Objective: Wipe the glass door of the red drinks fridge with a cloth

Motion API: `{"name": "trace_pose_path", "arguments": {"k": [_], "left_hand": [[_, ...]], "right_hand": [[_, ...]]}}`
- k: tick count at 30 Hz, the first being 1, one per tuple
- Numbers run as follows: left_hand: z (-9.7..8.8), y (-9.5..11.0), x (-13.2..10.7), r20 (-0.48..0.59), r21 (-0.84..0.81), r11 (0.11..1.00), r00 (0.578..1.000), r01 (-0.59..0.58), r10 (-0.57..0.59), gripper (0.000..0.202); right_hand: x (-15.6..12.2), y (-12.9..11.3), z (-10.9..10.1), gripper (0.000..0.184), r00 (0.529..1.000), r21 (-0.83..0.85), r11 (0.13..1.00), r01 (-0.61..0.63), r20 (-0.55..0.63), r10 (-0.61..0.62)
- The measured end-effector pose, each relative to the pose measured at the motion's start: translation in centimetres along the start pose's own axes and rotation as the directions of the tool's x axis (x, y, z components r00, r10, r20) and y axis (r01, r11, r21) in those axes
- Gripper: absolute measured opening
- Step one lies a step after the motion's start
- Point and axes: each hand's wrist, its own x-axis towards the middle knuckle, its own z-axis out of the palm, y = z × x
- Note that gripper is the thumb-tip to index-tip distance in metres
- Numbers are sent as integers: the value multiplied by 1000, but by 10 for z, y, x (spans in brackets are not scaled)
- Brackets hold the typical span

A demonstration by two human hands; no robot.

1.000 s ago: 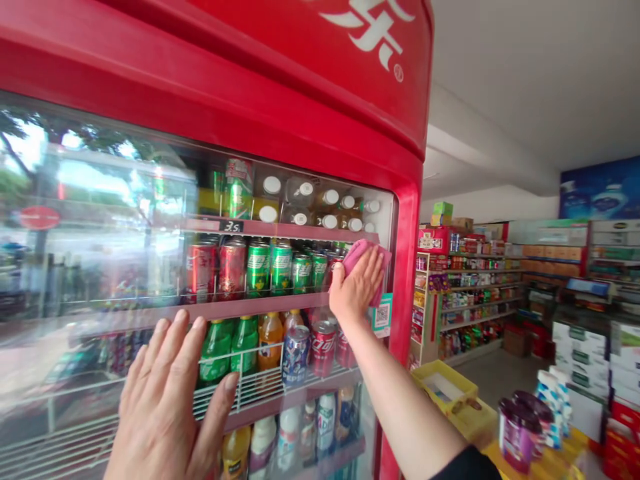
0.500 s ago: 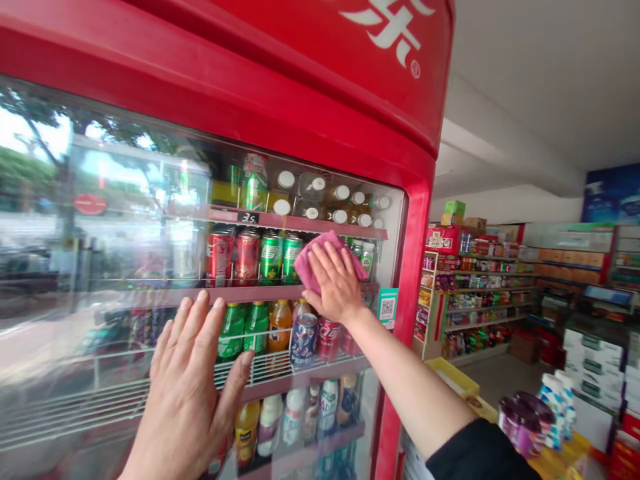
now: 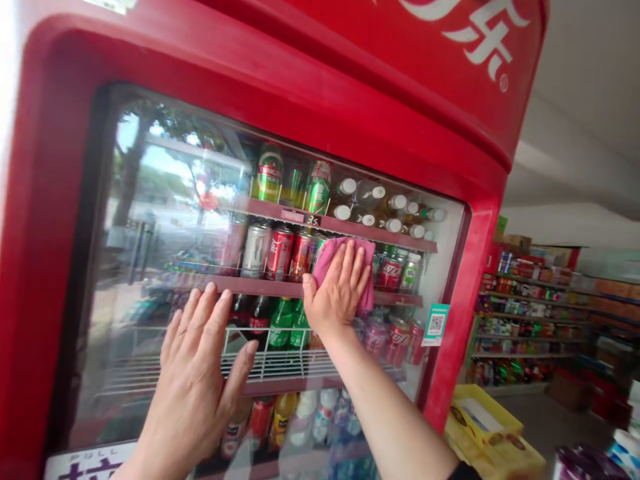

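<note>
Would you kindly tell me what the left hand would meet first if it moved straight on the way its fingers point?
Most likely the glass door, which stands between the left hand and the drink cans; whether the fingertips touch it or are just short of it, I cannot tell.

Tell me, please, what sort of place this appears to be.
It looks like a small grocery or convenience shop: there is a glass-fronted red drinks fridge stocked with cans and bottles, and beyond it long shelves packed with colourful goods.
</note>
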Motion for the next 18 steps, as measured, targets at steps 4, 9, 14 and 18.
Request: {"name": "trace_pose_path", "arguments": {"k": [4,9,14,18], "left_hand": [[-7,-15,-3,-14,-1,1000,1000,12,-12,84],[-17,-21,2,-38,-20,1000,999,-5,4,82],[-38,-30,-2,-86,-1,1000,996,-17,17,81],[-58,-45,-19,-62,40,999,998,2,0,79]], "right_hand": [[9,-58,2,92,985,43,988,148,82,-151],[8,-108,11,90,876,160,873,461,74,-477],[0,-72,5,80,839,147,834,532,47,-543],[-13,-24,3,80,940,49,939,340,-49,-338]]}}
